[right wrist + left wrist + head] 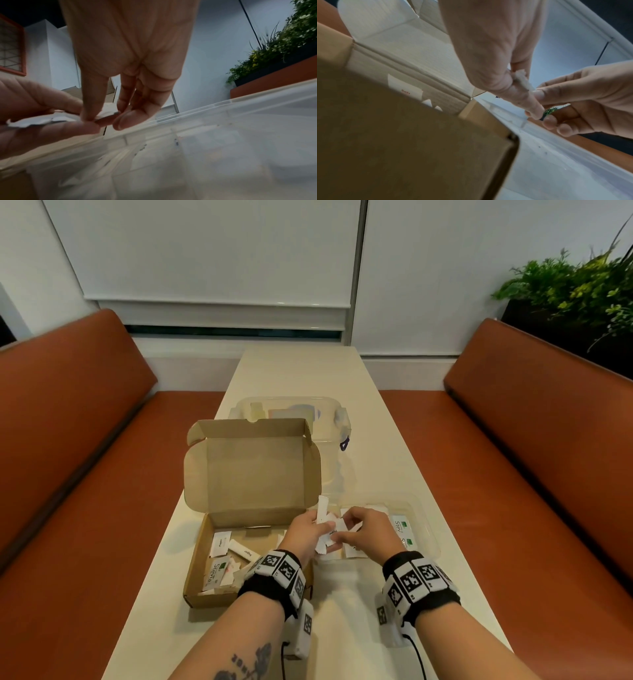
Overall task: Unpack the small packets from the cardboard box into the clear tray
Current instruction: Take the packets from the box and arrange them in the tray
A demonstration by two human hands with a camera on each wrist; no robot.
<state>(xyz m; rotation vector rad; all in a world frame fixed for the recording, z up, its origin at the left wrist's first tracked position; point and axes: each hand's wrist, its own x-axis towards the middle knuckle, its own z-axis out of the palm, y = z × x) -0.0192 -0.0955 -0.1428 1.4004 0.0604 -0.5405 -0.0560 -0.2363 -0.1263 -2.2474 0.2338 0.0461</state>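
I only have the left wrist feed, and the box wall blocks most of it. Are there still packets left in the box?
Observer: Yes. The head view shows several lying in the open cardboard box, among them a Stevia packet.
Operator: Is anything in the tray yet?
Observer: Yes. The clear tray, right of the box, holds packets, including two green-labelled packets.
Operator: How much is the left hand holding?
Observer: The left hand grips a bunch of white packets, not just one. The right hand pinches one of them over the tray's near left corner.
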